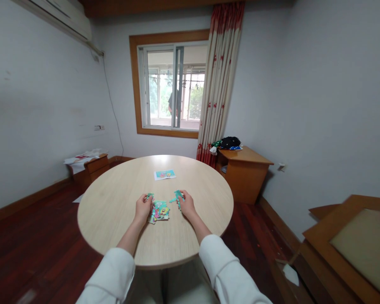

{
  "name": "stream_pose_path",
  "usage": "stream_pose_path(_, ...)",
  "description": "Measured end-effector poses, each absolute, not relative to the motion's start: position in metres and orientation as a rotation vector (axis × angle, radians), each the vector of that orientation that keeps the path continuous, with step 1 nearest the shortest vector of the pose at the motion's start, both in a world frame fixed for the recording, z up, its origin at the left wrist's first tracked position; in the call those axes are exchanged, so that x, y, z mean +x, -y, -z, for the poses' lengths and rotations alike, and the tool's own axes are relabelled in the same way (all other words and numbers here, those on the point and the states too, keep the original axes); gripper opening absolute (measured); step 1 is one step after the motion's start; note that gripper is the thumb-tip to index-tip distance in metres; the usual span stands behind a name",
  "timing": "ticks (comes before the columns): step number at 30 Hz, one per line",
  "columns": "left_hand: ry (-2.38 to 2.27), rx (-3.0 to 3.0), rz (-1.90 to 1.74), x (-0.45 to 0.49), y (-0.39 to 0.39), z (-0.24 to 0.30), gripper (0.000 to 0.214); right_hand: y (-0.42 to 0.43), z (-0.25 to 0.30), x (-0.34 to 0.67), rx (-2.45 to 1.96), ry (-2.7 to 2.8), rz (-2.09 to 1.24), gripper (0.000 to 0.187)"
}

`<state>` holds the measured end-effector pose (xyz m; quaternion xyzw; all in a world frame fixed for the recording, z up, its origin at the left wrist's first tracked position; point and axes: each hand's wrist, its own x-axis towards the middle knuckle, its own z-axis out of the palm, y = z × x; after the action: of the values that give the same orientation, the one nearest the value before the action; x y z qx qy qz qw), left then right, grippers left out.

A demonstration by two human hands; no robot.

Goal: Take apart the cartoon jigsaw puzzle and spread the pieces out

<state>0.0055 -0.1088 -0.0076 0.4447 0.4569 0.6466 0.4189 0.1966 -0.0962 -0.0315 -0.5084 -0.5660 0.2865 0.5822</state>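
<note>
A partly assembled, colourful jigsaw puzzle [160, 211] lies on the round pale wooden table [114, 207] in front of me. My left hand [143, 208] rests on the puzzle's left edge, fingers curled over a teal piece [150, 196]. My right hand [186, 204] sits just right of the puzzle, pinching a strip of joined teal pieces [176, 196]. Farther back on the table lies a printed reference picture [164, 174].
A wooden cabinet [243, 175] with dark clothing on it stands right of the table beside a red-patterned curtain [220, 84]. A low cabinet [90, 166] with papers stands at the left wall. Wooden furniture [351, 240] fills the right foreground. A person stands outside the window [172, 86].
</note>
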Motion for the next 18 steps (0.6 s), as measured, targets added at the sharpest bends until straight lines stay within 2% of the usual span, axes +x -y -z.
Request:
stream_pose_path(11,-1.134,0.973,-1.6,0.003,0.103,0.011,0.027,0.097,0.027,0.197,-1.242,1.325,-0.56,0.022)
stream_pose_path(18,-1.156,0.861,-1.62,0.004,0.098,0.01,0.015,0.096,0.031,0.196,-1.173,1.28,-0.714,0.028)
